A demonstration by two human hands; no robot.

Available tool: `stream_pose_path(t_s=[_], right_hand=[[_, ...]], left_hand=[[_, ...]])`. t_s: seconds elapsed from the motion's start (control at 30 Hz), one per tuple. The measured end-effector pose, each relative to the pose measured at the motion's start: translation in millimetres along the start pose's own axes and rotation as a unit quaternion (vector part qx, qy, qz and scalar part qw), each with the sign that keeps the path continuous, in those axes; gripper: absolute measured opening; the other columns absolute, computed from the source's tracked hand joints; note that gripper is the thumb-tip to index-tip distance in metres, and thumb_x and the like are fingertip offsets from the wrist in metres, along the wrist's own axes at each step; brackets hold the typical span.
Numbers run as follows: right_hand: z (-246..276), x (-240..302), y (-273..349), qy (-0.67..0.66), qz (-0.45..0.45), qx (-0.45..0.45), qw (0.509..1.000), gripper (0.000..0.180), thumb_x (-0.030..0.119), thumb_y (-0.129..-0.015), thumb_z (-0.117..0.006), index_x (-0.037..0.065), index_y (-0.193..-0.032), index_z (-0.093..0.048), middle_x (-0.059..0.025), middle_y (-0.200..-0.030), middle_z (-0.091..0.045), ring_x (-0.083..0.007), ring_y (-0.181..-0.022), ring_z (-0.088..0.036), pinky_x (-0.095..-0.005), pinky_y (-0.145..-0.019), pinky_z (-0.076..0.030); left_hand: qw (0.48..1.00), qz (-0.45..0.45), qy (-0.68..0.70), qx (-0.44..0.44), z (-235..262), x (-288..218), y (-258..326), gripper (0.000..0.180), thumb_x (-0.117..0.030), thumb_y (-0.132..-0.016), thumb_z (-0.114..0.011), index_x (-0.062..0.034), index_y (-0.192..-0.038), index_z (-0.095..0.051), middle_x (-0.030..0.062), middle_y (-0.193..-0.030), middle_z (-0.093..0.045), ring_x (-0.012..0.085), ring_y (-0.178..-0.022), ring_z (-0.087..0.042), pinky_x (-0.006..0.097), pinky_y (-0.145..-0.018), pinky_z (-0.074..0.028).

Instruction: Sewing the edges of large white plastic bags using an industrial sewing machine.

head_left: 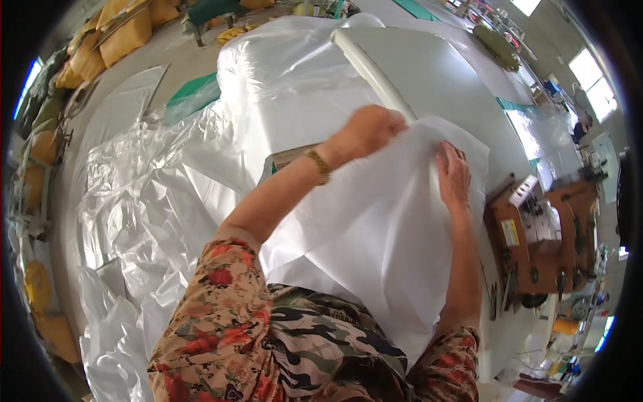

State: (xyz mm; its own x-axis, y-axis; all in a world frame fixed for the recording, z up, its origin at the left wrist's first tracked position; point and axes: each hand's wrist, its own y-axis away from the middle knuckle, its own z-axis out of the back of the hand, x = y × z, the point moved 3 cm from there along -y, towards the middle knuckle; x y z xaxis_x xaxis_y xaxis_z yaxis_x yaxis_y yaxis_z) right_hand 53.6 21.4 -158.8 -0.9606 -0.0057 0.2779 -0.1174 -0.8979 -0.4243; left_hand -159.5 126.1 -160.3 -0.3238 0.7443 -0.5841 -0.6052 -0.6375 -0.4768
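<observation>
A thin, white, slightly see-through sheet [355,208] drapes over the work surface in front of me and down toward my lap. My left hand [370,132], smeared by motion and wearing a gold-coloured watch [319,167] at the wrist, is closed at the sheet's far edge. Its fingertips seem to pinch that edge, though the blur hides the exact grip. To its right, my right hand [454,173] lies with fingers stretched out on the same sheet. Just beyond both hands is a pale, smooth tabletop [429,67] with a raised light rim [368,70].
Crumpled clear plastic film [154,208] spreads at the left, with more bulging film [281,60] at the far side. A brown sewing-machine-like unit [542,234] stands close on the right. Yellow-orange bundles [124,37] are piled at the far left.
</observation>
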Motion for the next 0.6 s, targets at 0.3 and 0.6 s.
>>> stream_pose_path(t_s=[0.3,0.6], right_hand=[[-15,2,-36,0.042,0.028,-0.012,0.999,0.024,0.018,-0.093,-0.058,0.000,-0.108,-0.066,-0.0132,-0.113,-0.065,-0.0328,-0.104,-0.058,-0.0417,-0.092,-0.045],[-11,9,-38,0.019,0.020,0.001,1.000,0.024,0.015,-0.092,-0.059,-0.002,-0.107,-0.065,-0.0115,-0.112,-0.064,-0.0318,-0.101,-0.057,-0.0407,-0.088,-0.046]], left_hand=[[0.922,0.252,-0.268,-0.124,67,285,76,0.022,-0.011,-0.090,-0.054,-0.0037,-0.108,-0.065,0.0157,-0.113,-0.066,0.0342,-0.107,-0.062,0.044,-0.091,-0.051],[0.883,0.343,-0.318,-0.047,46,415,55,0.051,-0.018,-0.095,-0.054,-0.0090,-0.143,-0.040,0.0122,-0.150,-0.041,0.0321,-0.141,-0.034,0.046,-0.113,-0.032]])
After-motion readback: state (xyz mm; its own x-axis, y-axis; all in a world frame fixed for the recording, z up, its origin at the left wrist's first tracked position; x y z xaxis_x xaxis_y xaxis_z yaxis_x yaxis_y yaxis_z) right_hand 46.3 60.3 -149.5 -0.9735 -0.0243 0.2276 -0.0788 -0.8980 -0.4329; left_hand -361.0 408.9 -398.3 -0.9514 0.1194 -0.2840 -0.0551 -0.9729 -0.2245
